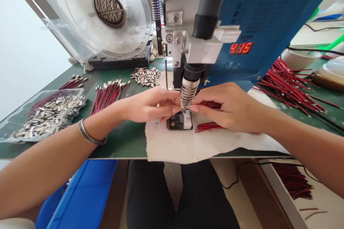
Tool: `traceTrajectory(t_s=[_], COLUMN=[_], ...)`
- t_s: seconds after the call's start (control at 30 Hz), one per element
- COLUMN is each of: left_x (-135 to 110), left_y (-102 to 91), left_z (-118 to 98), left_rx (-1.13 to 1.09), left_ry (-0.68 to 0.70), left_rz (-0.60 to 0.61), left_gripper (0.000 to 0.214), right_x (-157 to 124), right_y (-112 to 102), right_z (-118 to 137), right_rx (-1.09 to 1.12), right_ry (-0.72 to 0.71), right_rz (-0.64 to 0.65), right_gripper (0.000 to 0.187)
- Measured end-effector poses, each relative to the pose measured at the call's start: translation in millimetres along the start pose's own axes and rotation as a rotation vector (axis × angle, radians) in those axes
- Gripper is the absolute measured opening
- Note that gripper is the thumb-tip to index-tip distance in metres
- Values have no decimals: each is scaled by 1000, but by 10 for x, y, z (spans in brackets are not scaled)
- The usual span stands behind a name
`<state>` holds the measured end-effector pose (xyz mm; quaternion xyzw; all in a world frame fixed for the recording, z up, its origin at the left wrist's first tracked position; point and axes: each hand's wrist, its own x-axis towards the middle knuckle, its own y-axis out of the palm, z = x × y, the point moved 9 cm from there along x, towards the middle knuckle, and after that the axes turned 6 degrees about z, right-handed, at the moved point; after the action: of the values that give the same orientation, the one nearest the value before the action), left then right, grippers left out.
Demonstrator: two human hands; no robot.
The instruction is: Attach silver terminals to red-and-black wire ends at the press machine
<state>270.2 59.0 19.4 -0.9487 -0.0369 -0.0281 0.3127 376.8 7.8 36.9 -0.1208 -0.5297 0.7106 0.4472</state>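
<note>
My left hand (150,104) and my right hand (223,105) meet at the ribbed metal tip (188,93) of the blue machine (268,18), just above a small black fixture block (179,121). Both hands have their fingers pinched together at the tip; what they pinch is too small to make out. A few red and black wires (208,126) lie on the white cloth (188,146) under my right hand. A metal bangle (87,134) sits on my left wrist.
A clear tray of small metal terminals (45,114) stands at the left. Finished red wires (107,93) and loose terminals (146,76) lie behind. A large heap of red and black wires (290,86) fills the right. A clear reel (99,10) stands at back left. A blue bin (80,196) sits below.
</note>
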Motion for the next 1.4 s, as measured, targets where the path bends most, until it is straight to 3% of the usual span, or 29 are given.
traceTrajectory(t_s=[0.93, 1.4], left_x=[8, -11], left_y=[-2, 9], left_z=[13, 58], left_rx=[26, 38], left_ry=[34, 4], left_rz=[5, 18], left_gripper=[10, 23], right_x=[-9, -9], right_y=[16, 31], right_z=[-3, -13], right_rx=[-11, -35], right_ry=[32, 45], right_rz=[26, 28], right_gripper=[31, 32])
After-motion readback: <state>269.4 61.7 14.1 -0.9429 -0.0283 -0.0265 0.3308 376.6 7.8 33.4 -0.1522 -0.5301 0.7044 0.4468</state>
